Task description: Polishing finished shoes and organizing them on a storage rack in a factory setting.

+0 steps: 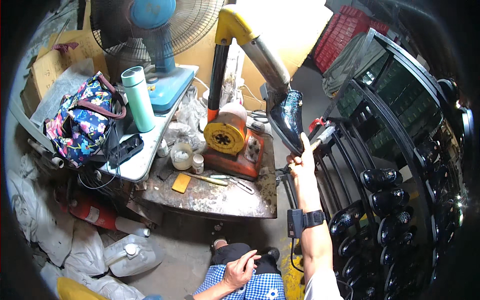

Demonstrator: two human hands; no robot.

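Note:
My right arm is stretched forward, and my right hand (303, 162) grips a shiny black shoe (290, 117) by its lower end. The shoe stands almost upright, its upper end right by the mouth of a thick grey metal pipe (267, 60). Whether the pipe reaches into the shoe I cannot tell. The pipe slants down from a yellow elbow joint (237, 25) above a red machine (232, 150) with a round yellow cover. Over my lap, near the blue checked apron (267, 286), my left hand (240, 270) is open with fingers loosely stretched, holding nothing.
To the right, a dark rack (395, 120) bears several black shoes (382, 179). The worn bench (210, 202) holds a yellow pad (181, 183), a small white bottle (198, 164) and tools. At left are a fan (162, 75), a green flask (138, 100) and a floral bag (82, 120).

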